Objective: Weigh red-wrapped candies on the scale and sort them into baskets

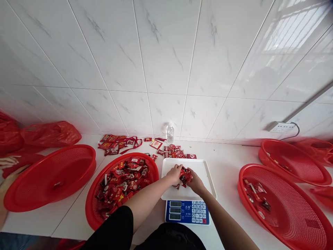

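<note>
Red foil-wrapped sweets (185,176) are clasped between the left hand (174,173) and right hand (195,182), just above the white plastic tray (205,173) of a blue-faced electronic scale (186,211). They are best kept bunched over the tray's middle, clear of its rim.

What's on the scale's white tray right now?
A small heap of red candies sits on the tray, held between the left hand and right hand, one or two loose beside it. Anything under the hands is hidden.
</note>
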A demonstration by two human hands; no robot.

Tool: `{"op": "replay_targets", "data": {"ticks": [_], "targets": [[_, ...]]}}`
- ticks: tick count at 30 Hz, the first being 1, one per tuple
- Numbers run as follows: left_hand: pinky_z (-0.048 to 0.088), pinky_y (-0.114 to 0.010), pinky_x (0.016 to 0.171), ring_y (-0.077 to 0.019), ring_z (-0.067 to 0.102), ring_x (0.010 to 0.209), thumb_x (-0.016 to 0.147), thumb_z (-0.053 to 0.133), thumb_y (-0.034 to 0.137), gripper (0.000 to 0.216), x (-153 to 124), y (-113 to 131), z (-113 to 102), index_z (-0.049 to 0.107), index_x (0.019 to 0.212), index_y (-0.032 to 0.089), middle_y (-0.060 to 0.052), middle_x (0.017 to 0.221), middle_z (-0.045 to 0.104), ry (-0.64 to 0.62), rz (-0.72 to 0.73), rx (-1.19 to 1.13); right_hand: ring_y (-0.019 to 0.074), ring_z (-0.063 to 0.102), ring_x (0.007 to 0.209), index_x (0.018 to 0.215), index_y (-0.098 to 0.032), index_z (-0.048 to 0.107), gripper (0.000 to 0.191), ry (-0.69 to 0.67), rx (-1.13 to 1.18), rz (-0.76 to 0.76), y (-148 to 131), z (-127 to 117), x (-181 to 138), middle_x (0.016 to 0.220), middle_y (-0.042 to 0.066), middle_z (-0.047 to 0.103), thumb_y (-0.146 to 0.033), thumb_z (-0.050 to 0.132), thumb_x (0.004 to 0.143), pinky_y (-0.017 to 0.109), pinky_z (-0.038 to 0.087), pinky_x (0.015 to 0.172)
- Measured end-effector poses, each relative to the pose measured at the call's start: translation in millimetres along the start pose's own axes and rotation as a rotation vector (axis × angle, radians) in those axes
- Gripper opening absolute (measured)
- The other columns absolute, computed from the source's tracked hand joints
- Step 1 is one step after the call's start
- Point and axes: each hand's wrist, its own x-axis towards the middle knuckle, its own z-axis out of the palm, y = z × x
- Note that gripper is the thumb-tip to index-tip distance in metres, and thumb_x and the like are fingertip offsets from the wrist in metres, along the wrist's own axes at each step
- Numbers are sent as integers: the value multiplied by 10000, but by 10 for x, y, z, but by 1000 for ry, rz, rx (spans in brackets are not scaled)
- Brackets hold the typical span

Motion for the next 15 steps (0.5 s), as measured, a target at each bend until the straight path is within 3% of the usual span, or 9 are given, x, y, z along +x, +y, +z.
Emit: {"op": "replay_targets", "data": {"ticks": [4,7,13,15], "targets": [[450,-386,910,-327,533,1106,414,812,184,1052,5,-10,5,386,1375,219,-136,1281,450,32,-28,-220,177,667,770,1326,-213,428,636,-22,179,-11,-77,21,-6,1056,45,672,-198,507,695,324,543,695],[484,-384,856,-308,553,1067,422,789,133,915,-8,11,-24,486,1281,221,-103,1186,530,16,-15,-379,184,667,785,1273,-211,477,594,-17,269,-28,-143,18,-6,988,34,686,-194,517,680,330,552,694],[519,-364,756,-256,614,918,442,798,118,851,-112,93,-141,467,1222,205,-61,992,621,-62,33,-626,173,657,820,1323,-264,375,690,26,333,-47,-241,3,6,1151,47,623,-180,546,659,305,556,642],[531,-356,703,-242,634,853,438,816,132,857,-158,124,-174,449,1208,213,-50,952,621,-102,25,-686,183,650,831,1294,-237,408,645,49,323,-47,-270,-9,8,1141,63,625,-201,562,669,311,550,648]]}}
